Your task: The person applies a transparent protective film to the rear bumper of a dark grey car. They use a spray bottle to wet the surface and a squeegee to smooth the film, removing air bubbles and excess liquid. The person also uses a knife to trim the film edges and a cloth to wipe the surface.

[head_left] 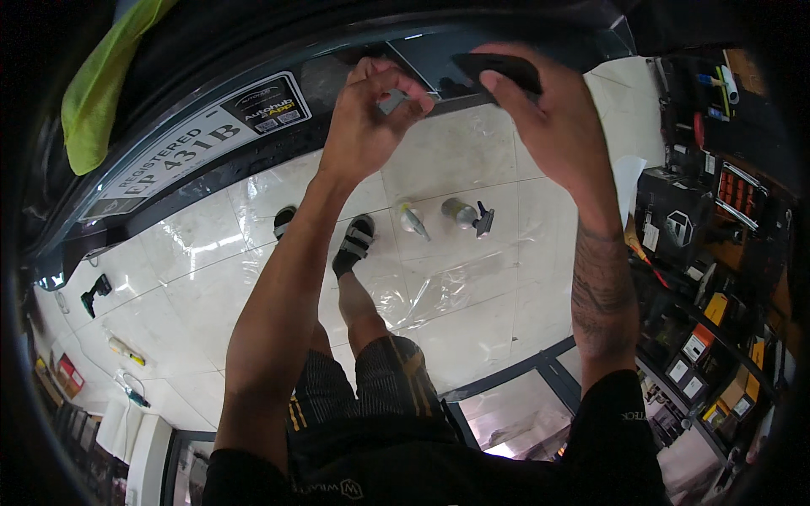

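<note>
I stand over a glossy tiled floor, both arms raised to the dark body of a car (pixel 278 51) at the top of the view. My left hand (pixel 364 118) is closed, pinching a small grey piece (pixel 391 102) between thumb and fingers just below the car's edge. To its right, my right hand (pixel 553 118) holds a flat black tool (pixel 498 69) pressed against the dark panel. The two hands are close together, a short gap apart.
Two spray bottles (pixel 413 218) (pixel 467 214) lie on the floor beyond my sandalled feet (pixel 354 244). A clear plastic sheet (pixel 439 287) lies crumpled on the tiles. A yellow-green cloth (pixel 101 93) hangs over the car. Shelves of tools and boxes (pixel 717 253) line the right.
</note>
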A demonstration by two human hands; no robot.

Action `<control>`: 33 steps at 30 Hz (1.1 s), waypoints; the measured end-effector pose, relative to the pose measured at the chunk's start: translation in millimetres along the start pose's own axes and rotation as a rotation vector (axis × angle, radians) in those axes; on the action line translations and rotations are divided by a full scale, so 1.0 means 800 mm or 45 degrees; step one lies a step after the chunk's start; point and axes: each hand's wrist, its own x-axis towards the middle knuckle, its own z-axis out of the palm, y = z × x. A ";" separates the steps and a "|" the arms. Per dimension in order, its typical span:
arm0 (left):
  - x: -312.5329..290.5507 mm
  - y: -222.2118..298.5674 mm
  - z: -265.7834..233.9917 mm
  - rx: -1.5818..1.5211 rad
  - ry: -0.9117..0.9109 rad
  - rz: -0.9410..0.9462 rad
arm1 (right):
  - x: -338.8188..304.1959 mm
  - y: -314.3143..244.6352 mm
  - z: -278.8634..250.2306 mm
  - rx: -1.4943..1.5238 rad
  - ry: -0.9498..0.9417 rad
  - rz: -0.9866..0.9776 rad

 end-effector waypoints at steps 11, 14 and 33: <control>-0.017 0.012 0.008 -0.138 0.330 0.007 | 0.025 0.032 -0.014 -0.412 -0.073 -0.526; -0.013 0.016 0.010 0.051 0.223 0.068 | 0.020 0.038 0.010 -0.428 -0.059 -0.252; -0.013 0.008 0.023 0.274 0.277 0.156 | 0.000 0.010 0.006 -0.401 0.005 -0.539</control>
